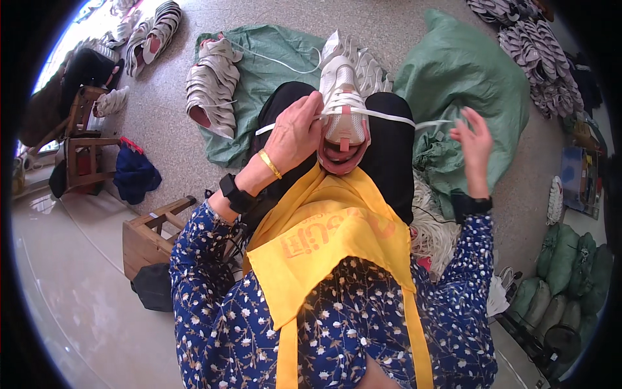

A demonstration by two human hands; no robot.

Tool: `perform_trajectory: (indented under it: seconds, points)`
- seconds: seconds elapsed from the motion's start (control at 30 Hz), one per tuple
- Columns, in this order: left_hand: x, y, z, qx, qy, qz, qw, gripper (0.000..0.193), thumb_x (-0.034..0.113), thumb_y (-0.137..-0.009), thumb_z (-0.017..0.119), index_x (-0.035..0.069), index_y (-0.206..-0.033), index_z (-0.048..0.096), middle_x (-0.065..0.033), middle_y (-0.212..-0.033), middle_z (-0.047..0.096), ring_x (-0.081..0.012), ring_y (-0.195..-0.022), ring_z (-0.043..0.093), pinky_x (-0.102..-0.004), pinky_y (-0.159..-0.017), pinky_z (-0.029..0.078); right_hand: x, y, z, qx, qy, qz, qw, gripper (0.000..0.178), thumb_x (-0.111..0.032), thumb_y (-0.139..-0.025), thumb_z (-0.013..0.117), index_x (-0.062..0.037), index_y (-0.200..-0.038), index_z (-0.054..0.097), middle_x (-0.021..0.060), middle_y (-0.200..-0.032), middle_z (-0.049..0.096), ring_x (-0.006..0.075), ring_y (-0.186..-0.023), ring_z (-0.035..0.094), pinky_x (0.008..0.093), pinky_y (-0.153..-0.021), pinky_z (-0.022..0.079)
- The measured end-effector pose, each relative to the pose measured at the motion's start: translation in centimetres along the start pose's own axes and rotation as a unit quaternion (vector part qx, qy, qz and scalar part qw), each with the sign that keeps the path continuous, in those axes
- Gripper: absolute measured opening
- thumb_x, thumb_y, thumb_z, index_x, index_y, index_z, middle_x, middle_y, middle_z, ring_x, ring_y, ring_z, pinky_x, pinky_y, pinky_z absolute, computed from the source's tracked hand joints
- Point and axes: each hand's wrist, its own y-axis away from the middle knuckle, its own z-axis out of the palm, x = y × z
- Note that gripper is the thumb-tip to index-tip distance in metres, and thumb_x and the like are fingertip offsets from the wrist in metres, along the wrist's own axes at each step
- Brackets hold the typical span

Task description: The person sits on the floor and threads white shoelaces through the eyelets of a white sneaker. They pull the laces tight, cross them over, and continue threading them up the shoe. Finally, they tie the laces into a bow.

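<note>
A white and pink sneaker upper (343, 84) lies between my knees, its pink-lined opening toward me. A flat white shoelace (389, 117) crosses its eyelets and stretches out to both sides. At the upper's left edge, my left hand (295, 133) is closed, with the lace passing under it and a loose end showing past the wrist. Off to the right, my right hand (475, 139) is raised with the lace's other end between thumb and fingers. Motion blurs those fingertips. A yellow apron (324, 227) covers my lap.
Stacked white uppers (212, 84) lie on a green sheet (272, 58), with more (369, 71) beyond my knees. A full green sack (466, 84) sits at the right, above a bundle of white laces (434, 227). Wooden stools (146, 240) stand left; uppers are piled far right (541, 65).
</note>
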Motion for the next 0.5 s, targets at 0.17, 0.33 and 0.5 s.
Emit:
perform_trajectory:
  seconds: [0.17,0.33,0.5]
  points:
    - [-0.3,0.0,-0.5,-0.017,-0.042,-0.008,0.999,0.010,0.000,-0.088,0.061,0.002,-0.090,0.050,-0.0163,-0.081,0.056,-0.0399,-0.077,0.060,-0.0461,-0.065,0.047,-5.7,3.9,10.2,-0.197,0.191,-0.098,0.957,0.029,-0.004,-0.087,0.075,-0.0040,-0.116,0.070,0.0107,-0.100,0.074,0.0169,-0.077,0.073,0.0297,-0.067,0.057]
    - [-0.3,-0.3,-1.4,-0.008,-0.089,0.010,0.996,0.012,0.003,-0.090,0.063,0.002,-0.090,0.051,-0.0158,-0.081,0.054,-0.0402,-0.077,0.059,-0.0466,-0.064,0.047,-4.1,3.4,12.9,-0.200,0.219,-0.303,0.906,0.013,-0.005,-0.090,0.068,-0.0011,-0.102,0.067,0.0188,-0.096,0.070,0.0395,-0.087,0.068,0.0454,-0.075,0.055]
    - [-0.6,-0.5,-2.2,0.005,-0.103,0.030,0.994,0.013,0.003,-0.091,0.064,0.002,-0.091,0.051,-0.0159,-0.082,0.054,-0.0406,-0.077,0.059,-0.0465,-0.064,0.047,-4.2,2.2,11.8,-0.194,0.219,-0.294,0.910,0.005,-0.004,-0.091,0.065,-0.0006,-0.094,0.065,0.0185,-0.089,0.068,0.0398,-0.084,0.067,0.0463,-0.072,0.053]
